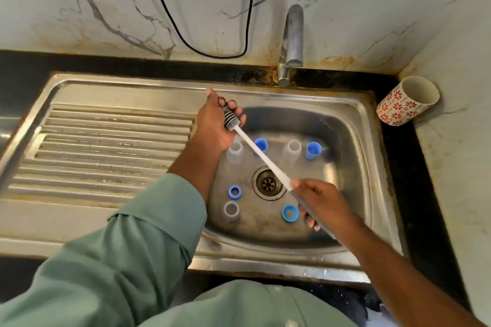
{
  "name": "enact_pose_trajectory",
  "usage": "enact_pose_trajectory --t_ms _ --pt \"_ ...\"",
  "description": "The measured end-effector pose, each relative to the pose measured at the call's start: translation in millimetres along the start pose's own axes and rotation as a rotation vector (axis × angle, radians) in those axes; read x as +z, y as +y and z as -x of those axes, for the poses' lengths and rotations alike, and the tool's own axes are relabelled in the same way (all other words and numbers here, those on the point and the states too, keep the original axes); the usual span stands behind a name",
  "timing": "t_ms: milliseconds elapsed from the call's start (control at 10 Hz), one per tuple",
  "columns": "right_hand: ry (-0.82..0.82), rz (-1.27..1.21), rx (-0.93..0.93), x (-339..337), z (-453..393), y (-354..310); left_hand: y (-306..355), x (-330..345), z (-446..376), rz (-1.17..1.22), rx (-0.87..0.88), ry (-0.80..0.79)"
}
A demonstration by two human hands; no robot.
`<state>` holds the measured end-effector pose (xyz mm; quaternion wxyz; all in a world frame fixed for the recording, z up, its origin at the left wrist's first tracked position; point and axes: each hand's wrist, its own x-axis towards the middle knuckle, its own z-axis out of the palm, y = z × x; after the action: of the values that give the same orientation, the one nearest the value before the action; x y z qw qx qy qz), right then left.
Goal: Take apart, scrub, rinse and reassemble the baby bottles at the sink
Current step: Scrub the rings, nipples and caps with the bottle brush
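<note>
Our right hand (pixel 322 200) grips the long white-handled bottle brush (pixel 261 158) while our left hand (pixel 218 122) cups its grey bristles, likely cleaning them. The clear and blue bottle parts (pixel 313 150) stand apart round the steel sink's (pixel 356 141) drain, from 12 to 7 o'clock, ready for scrubbing.

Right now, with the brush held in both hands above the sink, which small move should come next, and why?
Probably the left hand should release the grey bristle head and pick up the nearest clear plastic bottle: the right hand already holds the handle, and no part is being scrubbed yet.

No readable txt, labels, brands or nos. anywhere; cup (pixel 406 101) has floral print only.
</note>
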<state>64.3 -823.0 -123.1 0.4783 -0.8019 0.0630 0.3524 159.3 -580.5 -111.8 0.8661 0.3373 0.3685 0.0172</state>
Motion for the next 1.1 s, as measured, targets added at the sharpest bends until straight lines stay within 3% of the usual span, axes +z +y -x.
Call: enact_pose_trajectory --t_ms 100,200,300,400,500,600,700,800,900,1000,1100 --pt "0.200 0.642 -0.141 10 -7 0 -8 -7 -9 0.057 0.016 0.077" --pt "-0.444 -0.273 0.175 4 -3 -4 0 -21 -10 0.074 -0.059 -0.144" --pt "-0.289 -0.079 0.052 3 -10 2 -2 -15 -11 0.049 -0.055 -0.170" --pt "0.344 0.744 -0.185 10 -18 3 -15 -9 -12 0.059 -0.004 -0.008" --pt "-0.118 0.008 0.227 6 -20 -5 -17 -11 -14 0.084 -0.033 -0.081" --pt "-0.239 -0.258 0.214 7 -15 1 -9 -6 -14 -0.005 -0.016 -0.133" --pt "0.251 0.645 -0.157 11 -15 7 -12 1 -19 0.003 0.064 0.049" --pt "0.245 0.740 -0.144 7 -22 10 -16 -1 -16 0.061 0.006 -0.008" --pt "-0.389 -0.287 0.179 -7 -22 6 -11 -4 -15 0.050 -0.052 -0.141" --pt "-0.108 0.104 0.040 -5 -26 6 -13 2 -14 0.018 0.020 -0.069" --pt "0.467 0.837 -0.148 7 -34 18 -21 3 -16 0.044 0.058 0.045"
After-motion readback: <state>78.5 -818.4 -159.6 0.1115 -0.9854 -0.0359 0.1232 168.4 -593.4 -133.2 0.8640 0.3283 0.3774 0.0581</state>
